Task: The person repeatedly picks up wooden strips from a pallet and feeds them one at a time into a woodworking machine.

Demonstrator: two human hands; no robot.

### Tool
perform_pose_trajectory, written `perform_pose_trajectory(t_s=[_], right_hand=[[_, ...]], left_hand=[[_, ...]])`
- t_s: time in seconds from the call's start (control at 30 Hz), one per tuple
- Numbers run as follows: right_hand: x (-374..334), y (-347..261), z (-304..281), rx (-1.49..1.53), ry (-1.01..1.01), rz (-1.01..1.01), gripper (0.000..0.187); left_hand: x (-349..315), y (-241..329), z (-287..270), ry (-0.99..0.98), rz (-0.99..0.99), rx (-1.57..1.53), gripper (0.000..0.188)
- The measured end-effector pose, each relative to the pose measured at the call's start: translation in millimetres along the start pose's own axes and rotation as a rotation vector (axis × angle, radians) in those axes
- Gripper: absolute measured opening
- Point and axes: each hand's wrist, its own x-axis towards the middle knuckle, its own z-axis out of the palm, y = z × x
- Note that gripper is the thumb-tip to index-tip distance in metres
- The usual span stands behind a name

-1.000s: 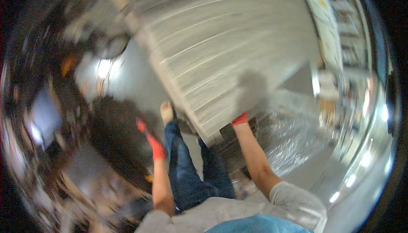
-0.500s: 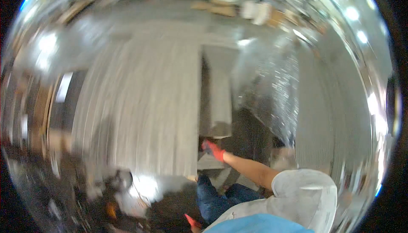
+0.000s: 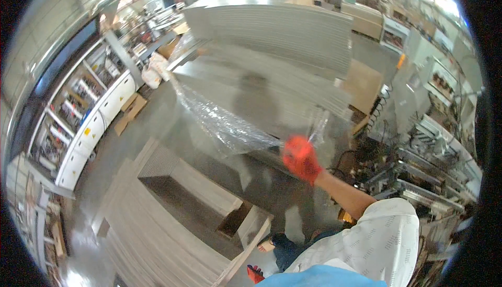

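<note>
My right hand (image 3: 301, 159), in a red glove, is closed at the edge of a sheet of clear plastic film (image 3: 225, 130). The crinkled film runs from the hand toward the far left, along the near side of a stack of grey-beige panels (image 3: 308, 91). A few folds of it also hang just right of the glove. Low in the view, my left hand (image 3: 254, 274), also red-gloved, hangs by my legs beside the corner of a nearer panel stack (image 3: 151, 229). Its fingers look loosely apart, with nothing seen in them.
A taller panel stack (image 3: 272, 30) rises behind the film-covered one. Metal machinery (image 3: 429, 182) with frames and coiled cables stands close on the right. At left is a long white machine cabinet (image 3: 99, 125), with flattened cardboard (image 3: 130, 113) on the floor before it.
My view has swung right, so the film and far stack now lie ahead. My right hand has gone from the nearer stack's gap up to the film and closed on it.
</note>
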Motion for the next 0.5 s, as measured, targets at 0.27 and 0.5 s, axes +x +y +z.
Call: perform_pose_trajectory(t_s=[0.27, 0.5], right_hand=[[38.4, 130.3, -155.6, -0.516, 0.215, 0.382, 0.043], [-5.7, 129.3, -176.5, -0.258, 0.314, 0.221, 0.04]], left_hand=[[-104.8, 76.3, 173.3, -0.391, 0.237, 0.151, 0.034], [-226.9, 118.7, 350.1, -1.08, 0.199, 0.214, 0.049]])
